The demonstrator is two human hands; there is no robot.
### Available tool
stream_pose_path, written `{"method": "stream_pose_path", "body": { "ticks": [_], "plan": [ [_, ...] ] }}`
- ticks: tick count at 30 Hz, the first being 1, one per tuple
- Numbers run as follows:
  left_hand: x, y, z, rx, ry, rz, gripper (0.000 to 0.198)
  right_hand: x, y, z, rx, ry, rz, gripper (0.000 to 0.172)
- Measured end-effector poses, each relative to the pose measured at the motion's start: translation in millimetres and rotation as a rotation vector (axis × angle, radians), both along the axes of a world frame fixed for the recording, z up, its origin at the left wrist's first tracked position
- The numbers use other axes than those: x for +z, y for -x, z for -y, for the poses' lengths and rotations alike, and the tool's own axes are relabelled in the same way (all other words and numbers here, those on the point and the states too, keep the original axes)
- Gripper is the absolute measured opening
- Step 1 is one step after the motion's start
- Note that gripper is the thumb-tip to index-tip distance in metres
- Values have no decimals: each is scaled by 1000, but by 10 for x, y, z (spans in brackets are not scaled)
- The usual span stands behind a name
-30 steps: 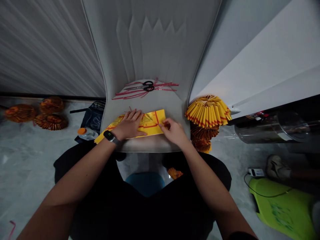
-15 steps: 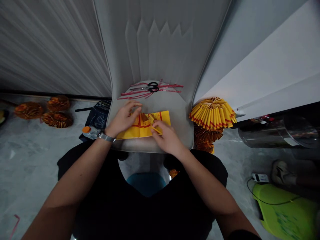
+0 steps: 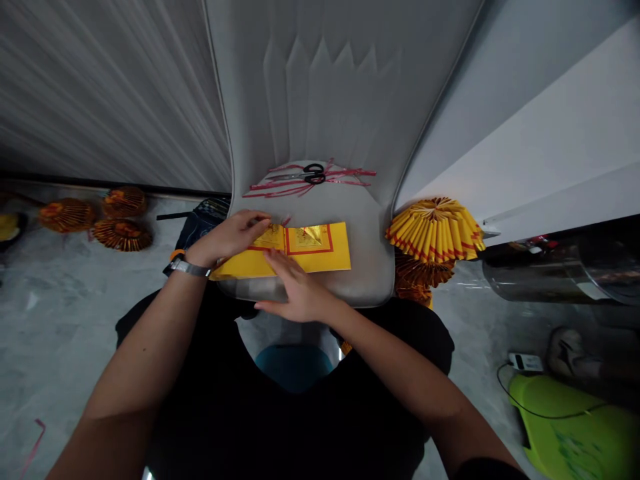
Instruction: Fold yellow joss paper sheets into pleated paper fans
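Yellow paper (image 3: 327,261) with red borders and gold foil squares lies spread across the front of the grey chair seat (image 3: 350,200). Over its left end rests my left hand (image 3: 235,235), fingers bent and apart, with a watch on the wrist. My right hand (image 3: 303,290) is at the paper's near edge, fingers stretched and thumb spread to the left, holding nothing. Black-handled scissors (image 3: 314,175) lie behind the paper among pink-red plastic strips (image 3: 273,194).
Pleated yellow paper fans (image 3: 434,230) are stacked right of the chair. Several gold pleated rosettes (image 3: 123,235) sit on the floor at left. A dark bag (image 3: 197,223) stands beside the chair. A green plastic stool (image 3: 575,423) and a white device (image 3: 526,362) are at lower right.
My right hand has moved left and nearer to me, its fingers opening out. My left hand has shifted left. The paper now lies flatter, its foil squares showing.
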State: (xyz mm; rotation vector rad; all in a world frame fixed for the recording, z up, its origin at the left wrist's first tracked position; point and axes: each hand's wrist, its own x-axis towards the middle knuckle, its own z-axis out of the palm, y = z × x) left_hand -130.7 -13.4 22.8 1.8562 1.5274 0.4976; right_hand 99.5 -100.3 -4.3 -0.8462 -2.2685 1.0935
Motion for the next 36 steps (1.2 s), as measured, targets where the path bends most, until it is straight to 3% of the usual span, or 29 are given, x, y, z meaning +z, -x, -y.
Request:
{"method": "stream_pose_path", "body": {
  "ticks": [3, 7, 10, 12, 17, 21, 23, 27, 29, 32, 36],
  "plan": [
    [27, -64, 51, -20, -161, -56, 50, -79, 110, 64, 51, -91, 108, 99],
    [-4, -389, 169, -161, -420, -119, 34, -150, 190, 83, 73, -175, 263, 86],
    [-103, -692, 218, -291, -407, -42, 35, -167, 212, 109, 71, -224, 350, 71],
    [-205, -833, 201, -306, -376, -22, 39, -182, 221, 146, 67, -235, 375, 66],
    [-428, -918, 83, -288, -296, -133, 55, -220, 196, 224, 111, -267, 312, 67],
    [-444, -894, 63, -293, -299, -115, 49, -76, -7, 115, 242, -283, 164, 22],
    [-424, -883, 73, -296, -308, -66, 41, 62, -193, -13, 57, -242, 123, 25],
    [-402, -871, 89, -293, -371, 14, 24, 266, -617, -298, -569, -209, -70, 24],
    [-400, -875, 91, -275, -397, 15, 18, 259, -779, -390, -709, -186, -76, 27],
    [-390, -892, 86, -232, -402, -30, 17, 131, -907, -430, -703, -136, -32, 49],
    [-362, -882, 67, -228, -427, -51, 21, -61, -954, -396, -494, -97, 59, 28]
  ]
}}
